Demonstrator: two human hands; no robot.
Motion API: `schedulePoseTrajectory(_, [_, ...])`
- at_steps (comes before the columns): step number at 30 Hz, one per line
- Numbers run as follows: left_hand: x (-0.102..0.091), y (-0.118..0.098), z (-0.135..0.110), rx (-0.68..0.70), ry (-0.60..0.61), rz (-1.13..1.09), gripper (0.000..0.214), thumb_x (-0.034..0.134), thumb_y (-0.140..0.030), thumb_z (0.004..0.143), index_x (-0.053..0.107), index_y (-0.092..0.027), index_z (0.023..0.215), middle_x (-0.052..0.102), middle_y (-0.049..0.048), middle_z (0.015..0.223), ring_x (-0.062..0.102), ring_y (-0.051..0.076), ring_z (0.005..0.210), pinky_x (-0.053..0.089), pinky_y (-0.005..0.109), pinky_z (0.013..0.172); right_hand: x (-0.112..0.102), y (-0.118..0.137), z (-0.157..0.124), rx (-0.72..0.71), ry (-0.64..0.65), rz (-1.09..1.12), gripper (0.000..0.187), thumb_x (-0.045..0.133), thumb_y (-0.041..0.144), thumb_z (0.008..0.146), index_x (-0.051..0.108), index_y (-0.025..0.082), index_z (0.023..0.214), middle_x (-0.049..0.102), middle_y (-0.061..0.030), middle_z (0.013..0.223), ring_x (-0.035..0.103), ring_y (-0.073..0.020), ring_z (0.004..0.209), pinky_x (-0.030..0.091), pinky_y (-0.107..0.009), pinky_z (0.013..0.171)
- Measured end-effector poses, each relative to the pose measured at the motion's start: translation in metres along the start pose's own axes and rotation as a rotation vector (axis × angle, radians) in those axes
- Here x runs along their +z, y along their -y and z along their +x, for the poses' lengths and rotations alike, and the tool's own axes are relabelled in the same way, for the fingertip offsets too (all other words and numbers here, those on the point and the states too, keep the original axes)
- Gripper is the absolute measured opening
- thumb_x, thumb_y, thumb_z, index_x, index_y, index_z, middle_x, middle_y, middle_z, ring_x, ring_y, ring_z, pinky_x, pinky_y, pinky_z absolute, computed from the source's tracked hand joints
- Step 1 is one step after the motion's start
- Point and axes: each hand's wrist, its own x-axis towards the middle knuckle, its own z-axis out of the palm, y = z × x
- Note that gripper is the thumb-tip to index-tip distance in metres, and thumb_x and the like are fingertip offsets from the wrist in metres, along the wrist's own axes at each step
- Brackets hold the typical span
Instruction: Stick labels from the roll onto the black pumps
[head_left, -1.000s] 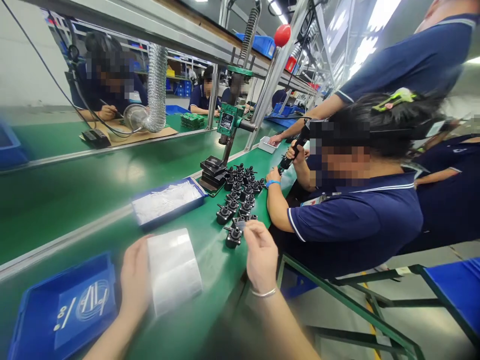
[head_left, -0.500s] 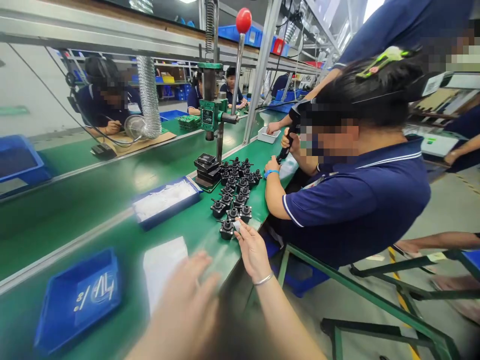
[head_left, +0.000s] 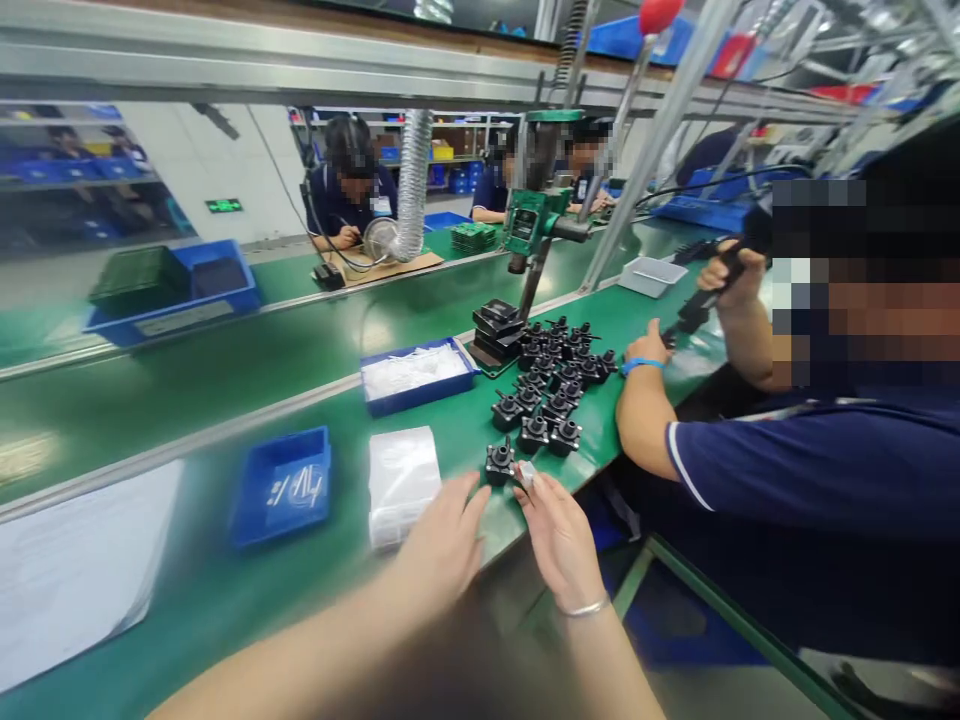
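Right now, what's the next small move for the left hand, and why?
Probably close the left hand on the nearest black pump-like unit to steady it: that hand is open beside the unit, while the right hand pinches a small translucent piece near the unit's other side.

The bench top (head_left: 225,580) looks smooth and glossy to me, holding bright patches of light. I read the nearest black fitting (head_left: 499,464) as moulded plastic, mostly matt, with small bright metallic spots. The pale piece (head_left: 527,473) in the right hand (head_left: 559,540) seems translucent, but too small for me to name its material. The white roll (head_left: 403,470) shines like plastic film; the blue bin (head_left: 259,515) is smooth plastic, the sheets (head_left: 82,570) matt paper. Further off I make out a crinkled foil duct (head_left: 415,185), a press (head_left: 529,225) in painted metal, and a satin metal rail (head_left: 262,60). The bracelet (head_left: 586,609) is polished metal; the co-worker's sleeve (head_left: 750,450), matt cloth.
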Motion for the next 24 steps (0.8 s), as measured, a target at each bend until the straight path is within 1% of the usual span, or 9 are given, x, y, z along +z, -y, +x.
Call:
schedulePoseTrajectory(4, [0.011, -0.020, 0.042, -0.228, -0.022, -0.075, 0.076, 0.056, -0.016, 0.082, 0.017, -0.006, 0.147, 0.026, 0.0279, 0.149, 0.036, 0.038, 0.136, 0.042, 0.051, 0.106, -0.005, 0.003, -0.001, 0.026, -0.033, 0.043, 0.018, 0.077, 0.028, 0.077, 0.073, 0.019, 0.092, 0.071, -0.0069, 0.111, 0.060, -0.0219, 0.115, 0.052, -0.031, 0.089])
schedulePoseTrajectory(9, [0.023, -0.019, 0.078, -0.338, 0.048, -0.078, 0.057, 0.064, -0.027, 0.082, 0.041, -0.015, 0.132, 0.049, 0.0179, 0.122, 0.057, 0.032, 0.103, 0.054, 0.045, 0.080, -0.020, 0.010, -0.002, 0.003, -0.153, 0.065, 0.019, 0.080, 0.024, 0.074, 0.071, 0.019, 0.090, 0.072, -0.0015, 0.098, 0.067, -0.0146, 0.093, 0.056, -0.025, 0.079])
schedulePoseTrajectory(13, [0.033, -0.011, 0.087, -0.326, 0.049, -0.125, 0.027, 0.058, -0.020, 0.085, 0.053, -0.018, 0.112, 0.053, 0.0106, 0.107, 0.058, 0.027, 0.095, 0.054, 0.039, 0.076, -0.025, 0.012, -0.003, -0.038, -0.153, 0.048, 0.019, 0.080, 0.023, 0.074, 0.069, 0.018, 0.088, 0.070, 0.0016, 0.083, 0.065, -0.0101, 0.079, 0.055, -0.022, 0.075])
schedulePoseTrajectory(16, [0.033, -0.012, 0.085, -0.242, 0.040, -0.225, 0.031, 0.051, -0.010, 0.086, 0.050, -0.020, 0.115, 0.053, 0.0100, 0.112, 0.057, 0.024, 0.103, 0.051, 0.038, 0.087, -0.018, 0.017, -0.009, -0.054, -0.081, 0.090, 0.015, 0.079, 0.022, 0.076, 0.067, 0.020, 0.086, 0.068, 0.0035, 0.079, 0.064, -0.0081, 0.075, 0.053, -0.018, 0.071])
schedulePoseTrajectory(18, [0.028, -0.016, 0.079, -0.187, -0.011, -0.340, 0.047, 0.054, -0.012, 0.085, 0.039, -0.018, 0.128, 0.048, 0.0135, 0.124, 0.052, 0.024, 0.115, 0.047, 0.040, 0.097, -0.014, 0.024, -0.014, -0.072, -0.033, 0.123, 0.013, 0.076, 0.022, 0.079, 0.066, 0.021, 0.086, 0.067, 0.0042, 0.079, 0.062, -0.0073, 0.074, 0.051, -0.018, 0.071])
schedulePoseTrajectory(20, [0.019, -0.020, 0.070, -0.274, -0.204, -0.588, 0.060, 0.067, -0.021, 0.078, 0.037, -0.017, 0.129, 0.046, 0.0154, 0.128, 0.050, 0.028, 0.119, 0.044, 0.045, 0.101, -0.013, 0.033, -0.018, -0.126, -0.060, 0.111, 0.013, 0.076, 0.023, 0.078, 0.065, 0.019, 0.082, 0.065, 0.0027, 0.075, 0.061, -0.0093, 0.072, 0.051, -0.021, 0.070])
schedulePoseTrajectory(21, [0.014, -0.021, 0.064, -0.352, -0.203, -0.730, 0.059, 0.072, -0.027, 0.074, 0.041, -0.018, 0.124, 0.050, 0.0138, 0.124, 0.055, 0.028, 0.114, 0.046, 0.046, 0.099, -0.014, 0.037, -0.019, -0.150, -0.073, 0.105, 0.014, 0.077, 0.025, 0.078, 0.064, 0.019, 0.081, 0.064, 0.0020, 0.073, 0.061, -0.0103, 0.071, 0.051, -0.023, 0.070])
schedulePoseTrajectory(22, [0.009, -0.022, 0.058, -0.425, -0.146, -0.901, 0.056, 0.075, -0.031, 0.071, 0.046, -0.019, 0.117, 0.055, 0.0116, 0.118, 0.058, 0.029, 0.110, 0.049, 0.045, 0.095, -0.015, 0.041, -0.020, -0.172, -0.087, 0.101, 0.016, 0.077, 0.026, 0.078, 0.063, 0.019, 0.080, 0.064, 0.0014, 0.072, 0.060, -0.0111, 0.069, 0.050, -0.024, 0.069])
schedulePoseTrajectory(24, [0.001, -0.022, 0.043, -0.535, 0.098, -1.210, 0.056, 0.080, -0.035, 0.067, 0.050, -0.021, 0.112, 0.062, 0.0091, 0.112, 0.062, 0.028, 0.106, 0.052, 0.042, 0.093, -0.019, 0.047, -0.022, -0.205, -0.113, 0.095, 0.021, 0.080, 0.029, 0.074, 0.062, 0.018, 0.079, 0.064, -0.0003, 0.071, 0.060, -0.0133, 0.067, 0.050, -0.027, 0.065])
